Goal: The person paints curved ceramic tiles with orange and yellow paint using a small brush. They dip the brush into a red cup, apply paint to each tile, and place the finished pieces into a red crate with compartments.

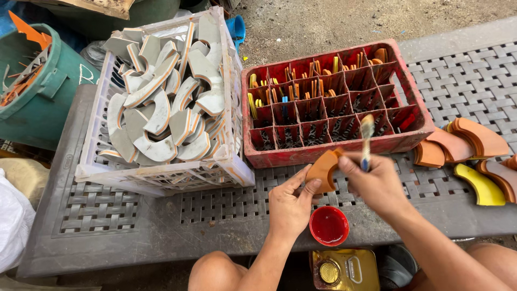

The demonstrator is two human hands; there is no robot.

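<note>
Orange curved piece [322,168] gripped in left hand [289,207]; right hand [375,183] clamped on brush [367,141].

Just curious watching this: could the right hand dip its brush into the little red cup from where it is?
Probably yes. The right hand with the brush is just above the red cup, whose open top is uncovered.

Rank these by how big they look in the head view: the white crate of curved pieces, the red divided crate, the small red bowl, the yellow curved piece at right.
1. White crate and red divided crate: look about alike, too close to rank.
2. Yellow curved piece and small red bowl: much smaller, near enough in apparent size that I would not rank them.
</note>
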